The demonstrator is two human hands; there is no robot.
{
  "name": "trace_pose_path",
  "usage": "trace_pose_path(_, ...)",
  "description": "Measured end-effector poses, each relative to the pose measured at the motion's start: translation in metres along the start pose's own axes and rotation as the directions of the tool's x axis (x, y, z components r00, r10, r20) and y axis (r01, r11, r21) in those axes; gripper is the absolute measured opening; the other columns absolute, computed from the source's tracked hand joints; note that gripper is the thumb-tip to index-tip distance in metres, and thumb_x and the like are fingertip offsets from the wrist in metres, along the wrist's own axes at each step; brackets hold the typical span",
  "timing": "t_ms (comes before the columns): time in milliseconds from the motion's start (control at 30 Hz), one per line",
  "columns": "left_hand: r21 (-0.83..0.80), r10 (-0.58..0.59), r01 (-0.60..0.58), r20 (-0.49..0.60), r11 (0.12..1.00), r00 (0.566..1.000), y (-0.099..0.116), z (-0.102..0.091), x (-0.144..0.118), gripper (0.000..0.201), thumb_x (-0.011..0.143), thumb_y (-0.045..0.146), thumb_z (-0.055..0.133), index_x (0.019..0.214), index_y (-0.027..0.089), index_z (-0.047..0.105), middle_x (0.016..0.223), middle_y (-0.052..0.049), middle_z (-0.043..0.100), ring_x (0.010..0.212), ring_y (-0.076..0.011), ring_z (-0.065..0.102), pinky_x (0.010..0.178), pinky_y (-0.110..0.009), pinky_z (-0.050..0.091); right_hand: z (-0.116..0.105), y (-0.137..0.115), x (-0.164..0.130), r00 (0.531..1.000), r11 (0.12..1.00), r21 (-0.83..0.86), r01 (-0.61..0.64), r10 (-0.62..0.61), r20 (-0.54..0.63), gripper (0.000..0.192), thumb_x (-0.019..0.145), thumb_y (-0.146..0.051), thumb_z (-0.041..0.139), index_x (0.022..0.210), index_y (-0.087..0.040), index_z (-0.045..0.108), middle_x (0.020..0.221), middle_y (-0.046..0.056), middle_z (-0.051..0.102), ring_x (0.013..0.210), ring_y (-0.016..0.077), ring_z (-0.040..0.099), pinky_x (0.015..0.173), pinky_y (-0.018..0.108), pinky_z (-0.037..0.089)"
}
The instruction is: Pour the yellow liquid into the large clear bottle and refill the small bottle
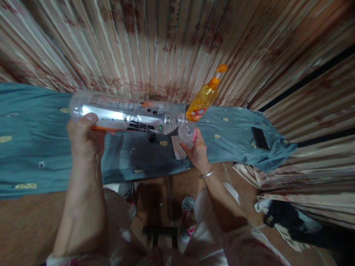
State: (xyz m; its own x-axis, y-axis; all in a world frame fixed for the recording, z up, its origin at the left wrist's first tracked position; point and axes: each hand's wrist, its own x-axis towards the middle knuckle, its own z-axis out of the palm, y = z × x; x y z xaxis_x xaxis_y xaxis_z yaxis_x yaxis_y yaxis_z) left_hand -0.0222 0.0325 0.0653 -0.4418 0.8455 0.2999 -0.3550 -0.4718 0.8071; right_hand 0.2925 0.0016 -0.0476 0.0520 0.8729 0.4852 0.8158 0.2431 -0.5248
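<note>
A large clear plastic bottle [122, 116] lies on its side in the air above the teal cloth [33, 147], neck pointing right into a small clear cup [186, 132]. The left hand [83, 138] is wrapped around the bottle's base; the right hand [197, 149] is closed around the cup. Behind the cup stands an orange pump bottle [203, 98]; a black phone [260, 138] lies well to the right.

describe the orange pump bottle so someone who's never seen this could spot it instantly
Start at the teal cloth spread below the striped curtain. Near its far edge, just right of the clear bottle held sideways in both hands, stands the orange pump bottle. It alone is amber-orange with a pump top; the phone further right is flat and black.
</note>
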Motion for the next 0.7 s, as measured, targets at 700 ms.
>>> trace_pose_path(700,0.024,-0.007,0.007,-0.012,1.0,1.0,0.0005,0.0004,-0.0001,0.038,0.048,0.035,0.075,0.081,0.017,0.071,0.066,-0.002,0.062,0.056,-0.0137,0.055,0.034,-0.018,0.041,-0.002,-0.002,0.0003,1.0,1.0,-0.019,-0.011,0.011,0.007,0.08,0.081,-0.035,0.081,0.147,-0.018,0.041,0.137,0.018,0.064,0.13,0.0328,0.062,0.106,0.054,0.055)
